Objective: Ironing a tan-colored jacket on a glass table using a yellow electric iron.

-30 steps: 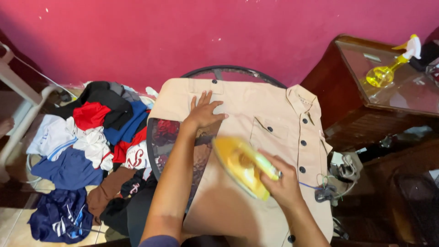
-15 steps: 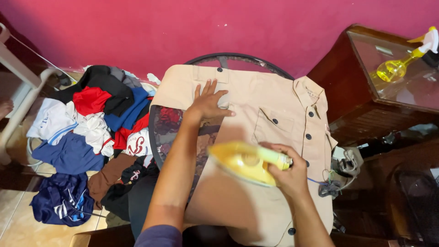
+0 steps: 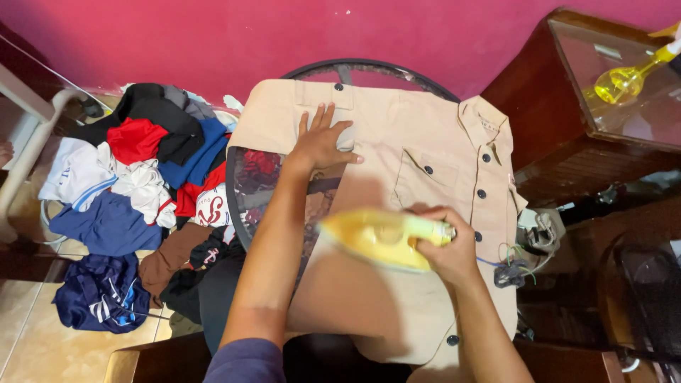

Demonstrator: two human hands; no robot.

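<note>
A beige button-up shirt (image 3: 418,163) lies spread over a round glass table (image 3: 248,177). My left hand (image 3: 323,138) presses flat on the shirt's left part, fingers apart. In my right hand (image 3: 443,245) is the handle of a yellow clothes iron (image 3: 376,237), which is blurred and lies across the shirt's middle, its tip pointing left. The iron's cord (image 3: 507,266) runs off to the right.
A heap of mixed clothes (image 3: 135,191) lies on the floor at the left. A dark wooden cabinet with a glass top (image 3: 624,92) stands at the right, with a yellow spray bottle (image 3: 628,74) on it. A pink wall is behind.
The iron has swung from pointing up-left to lying crosswise, tip to the left. My left hand stays flat on the shirt.
</note>
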